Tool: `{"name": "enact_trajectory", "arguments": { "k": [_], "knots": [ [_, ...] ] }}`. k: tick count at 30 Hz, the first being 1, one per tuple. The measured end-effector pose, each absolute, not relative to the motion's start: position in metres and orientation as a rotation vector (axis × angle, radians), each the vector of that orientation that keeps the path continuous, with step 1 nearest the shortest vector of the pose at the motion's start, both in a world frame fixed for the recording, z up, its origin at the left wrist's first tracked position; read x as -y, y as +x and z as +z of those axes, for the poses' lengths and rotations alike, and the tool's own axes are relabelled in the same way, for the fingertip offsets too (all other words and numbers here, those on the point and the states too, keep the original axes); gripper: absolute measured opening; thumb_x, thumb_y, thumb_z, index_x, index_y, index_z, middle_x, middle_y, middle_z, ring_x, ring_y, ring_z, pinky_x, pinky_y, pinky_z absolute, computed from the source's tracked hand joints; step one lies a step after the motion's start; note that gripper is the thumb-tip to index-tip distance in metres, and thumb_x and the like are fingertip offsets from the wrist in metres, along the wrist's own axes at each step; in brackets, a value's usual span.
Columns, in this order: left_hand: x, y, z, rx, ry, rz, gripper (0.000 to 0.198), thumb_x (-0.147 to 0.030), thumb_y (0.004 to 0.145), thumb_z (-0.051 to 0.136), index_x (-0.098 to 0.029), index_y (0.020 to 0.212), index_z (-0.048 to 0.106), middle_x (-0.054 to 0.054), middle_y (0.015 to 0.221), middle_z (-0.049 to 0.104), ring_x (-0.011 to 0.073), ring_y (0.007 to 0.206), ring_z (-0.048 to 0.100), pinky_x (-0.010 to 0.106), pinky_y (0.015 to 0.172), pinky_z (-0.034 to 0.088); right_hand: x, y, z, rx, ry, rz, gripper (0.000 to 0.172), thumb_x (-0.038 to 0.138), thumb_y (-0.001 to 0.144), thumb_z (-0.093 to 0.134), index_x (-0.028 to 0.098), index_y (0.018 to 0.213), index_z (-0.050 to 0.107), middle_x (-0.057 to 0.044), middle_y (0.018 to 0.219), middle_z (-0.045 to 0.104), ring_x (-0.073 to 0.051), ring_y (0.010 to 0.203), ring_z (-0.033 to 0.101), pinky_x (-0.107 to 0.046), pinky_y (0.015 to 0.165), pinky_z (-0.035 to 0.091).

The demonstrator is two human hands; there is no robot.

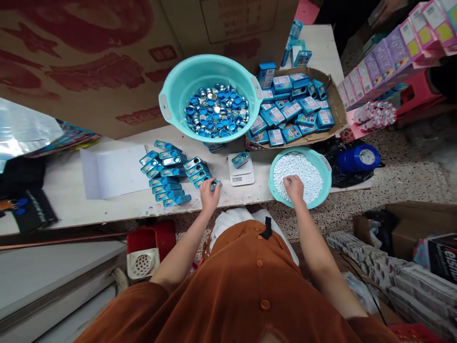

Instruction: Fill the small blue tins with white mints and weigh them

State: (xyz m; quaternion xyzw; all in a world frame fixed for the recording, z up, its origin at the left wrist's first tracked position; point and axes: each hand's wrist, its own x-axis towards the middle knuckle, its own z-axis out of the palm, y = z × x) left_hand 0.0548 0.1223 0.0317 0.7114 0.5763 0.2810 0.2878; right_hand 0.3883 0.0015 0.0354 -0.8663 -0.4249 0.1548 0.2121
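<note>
My left hand [210, 194] has its fingers closed round a small blue tin [215, 185] at the near end of a block of upright blue tins [196, 171]. My right hand [294, 187] is in the small turquoise basin [327, 178], its fingertips pinched together at the white pellets [305, 169]; what they hold is too small to make out. Between the hands, a blue tin [240, 159] lies on a white digital scale [242, 180]. Further left, rows of blue tins [166, 183] stand on the white table [117, 209].
Behind the scale, a large turquoise basin [210, 64] holds blue and silver caps. A cardboard tray [341, 114] of blue tins is at the back right. White paper [114, 171] lies left, a blue roll [352, 158] right. A person's hand [387, 8] shows at top right.
</note>
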Motion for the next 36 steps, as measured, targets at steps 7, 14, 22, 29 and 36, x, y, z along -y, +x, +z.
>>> {"name": "enact_trajectory", "arguments": {
  "k": [7,14,22,29,36],
  "knots": [
    [-0.114,0.046,0.038,-1.609,1.879,0.772,0.025,-0.035,0.088,0.05,-0.02,0.104,0.061,0.009,0.104,0.063,0.0239,0.104,0.054,0.04,0.096,0.04,-0.089,0.34,0.054,1.315,-2.034,0.526,0.025,0.035,0.087,0.049,0.019,0.086,0.068,-0.005,0.086,0.062,-0.015,0.074,0.056,-0.027,0.074,0.045],
    [-0.088,0.027,0.048,-1.723,1.805,0.759,0.025,-0.035,0.088,0.05,-0.02,0.104,0.06,0.008,0.104,0.063,0.0236,0.104,0.055,0.042,0.096,0.04,-0.16,0.311,0.04,1.445,-1.926,0.536,0.023,0.035,0.086,0.053,0.021,0.087,0.071,-0.006,0.089,0.062,-0.018,0.087,0.058,-0.029,0.08,0.045],
    [-0.067,0.012,0.047,-1.802,1.72,0.731,0.025,-0.035,0.089,0.049,-0.021,0.106,0.06,0.008,0.106,0.063,0.0226,0.106,0.054,0.041,0.098,0.04,-0.133,0.314,0.024,1.319,-1.981,0.533,0.028,0.037,0.084,0.054,0.019,0.1,0.068,-0.004,0.086,0.058,-0.015,0.072,0.054,-0.028,0.074,0.046],
    [-0.09,0.012,0.05,-1.759,1.793,0.717,0.024,-0.034,0.088,0.05,-0.02,0.104,0.061,0.009,0.104,0.064,0.0235,0.104,0.055,0.041,0.096,0.04,-0.057,0.34,0.018,1.065,-2.155,0.369,0.028,0.036,0.087,0.047,0.016,0.099,0.064,-0.006,0.087,0.057,-0.015,0.073,0.053,-0.029,0.074,0.047],
    [-0.125,0.017,0.051,-1.702,1.872,0.734,0.025,-0.035,0.088,0.052,-0.02,0.105,0.06,0.008,0.105,0.064,0.0229,0.104,0.054,0.04,0.096,0.041,-0.013,0.364,0.009,1.081,-2.346,0.288,0.029,0.031,0.085,0.047,0.015,0.102,0.062,-0.011,0.097,0.059,-0.022,0.094,0.053,-0.038,0.089,0.043]
  ]
}}
